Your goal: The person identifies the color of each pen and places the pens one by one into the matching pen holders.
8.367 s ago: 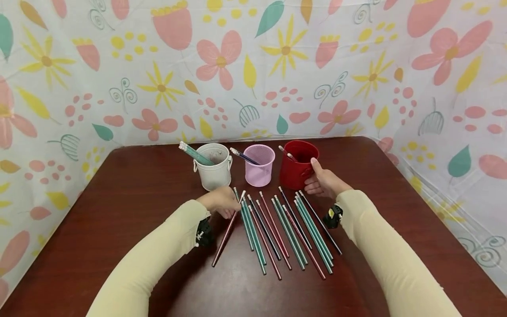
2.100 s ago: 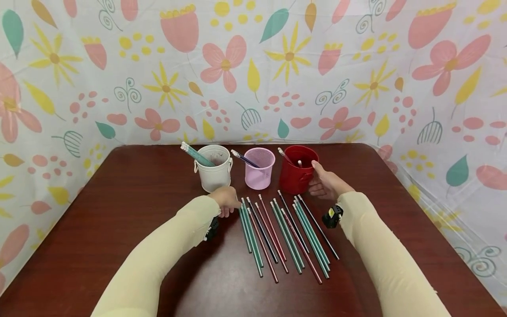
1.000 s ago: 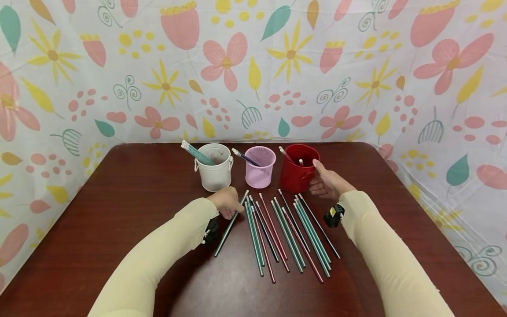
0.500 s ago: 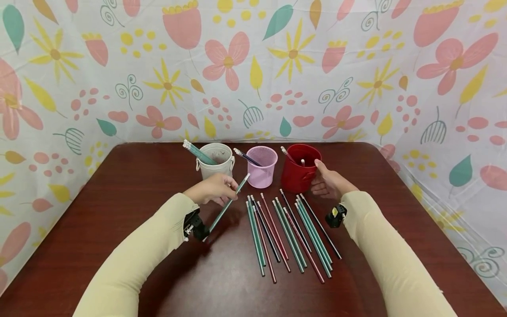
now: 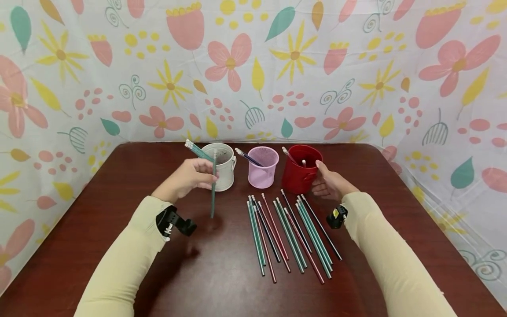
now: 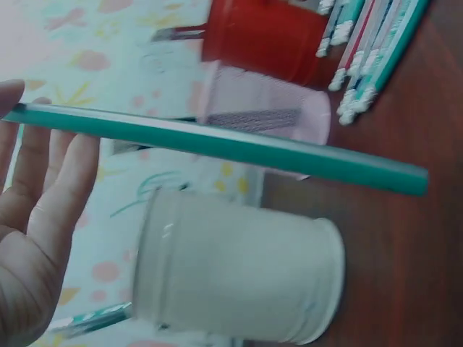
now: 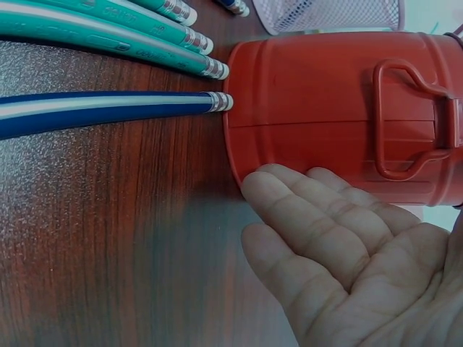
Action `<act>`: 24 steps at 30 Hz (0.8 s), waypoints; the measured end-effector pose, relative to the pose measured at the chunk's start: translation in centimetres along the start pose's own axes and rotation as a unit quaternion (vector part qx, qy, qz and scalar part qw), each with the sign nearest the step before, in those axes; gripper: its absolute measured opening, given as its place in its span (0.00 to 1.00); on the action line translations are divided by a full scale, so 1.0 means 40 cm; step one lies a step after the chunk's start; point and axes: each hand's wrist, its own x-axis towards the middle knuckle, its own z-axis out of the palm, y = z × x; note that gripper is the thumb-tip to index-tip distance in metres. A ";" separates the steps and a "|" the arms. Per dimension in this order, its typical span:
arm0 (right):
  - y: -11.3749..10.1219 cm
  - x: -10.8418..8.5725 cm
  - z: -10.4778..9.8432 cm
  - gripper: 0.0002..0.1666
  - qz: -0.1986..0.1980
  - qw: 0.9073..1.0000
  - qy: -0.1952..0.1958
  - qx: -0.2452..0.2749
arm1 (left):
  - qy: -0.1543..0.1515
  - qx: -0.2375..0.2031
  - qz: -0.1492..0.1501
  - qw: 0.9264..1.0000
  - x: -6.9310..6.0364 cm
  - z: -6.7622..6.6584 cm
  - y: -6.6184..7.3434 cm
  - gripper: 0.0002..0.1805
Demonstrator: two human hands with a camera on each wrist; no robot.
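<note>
L hand (image 5: 190,176) pinches grn pencil (image 6: 253,147) above tbl (image 5: 222,277), nr white bucket (image 5: 225,178); R hand (image 5: 332,181) loose at red bucket's (image 5: 294,178) rim.

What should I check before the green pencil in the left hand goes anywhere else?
1. Is the left hand pinching the green pencil? Ok.
2. Is the white bucket standing upright? Ok.
3. Is there room in the white bucket? Ok: much of its opening is free beside the bunched green pencils.
4. Is the green pencil over that opening? Not ok: its lower end hangs outside the bucket, so it would probably need lifting first.
5. Is the right hand out of its way? Ok: it is over at the red bucket.
6. Exactly how many pencils are in the white bucket? Cannot tell: they overlap.
</note>
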 end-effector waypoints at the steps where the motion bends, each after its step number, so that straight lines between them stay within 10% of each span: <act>1: 0.000 0.000 0.000 0.59 -0.001 1.000 0.000 0.001 | 0.008 -0.014 0.017 1.000 -0.006 -0.008 0.007 0.09; 7: 0.001 0.004 -0.002 0.59 0.000 1.000 -0.007 0.004 | 0.127 -0.091 0.097 0.983 -0.038 -0.015 0.070 0.22; 18: -0.004 -0.001 -0.001 0.57 -0.001 1.000 -0.002 0.007 | 0.343 -0.201 0.195 0.897 -0.035 -0.019 0.124 0.12; 24: 0.000 0.001 -0.001 0.57 -0.001 1.000 0.002 0.007 | 0.385 -0.227 0.229 0.865 -0.023 -0.022 0.136 0.07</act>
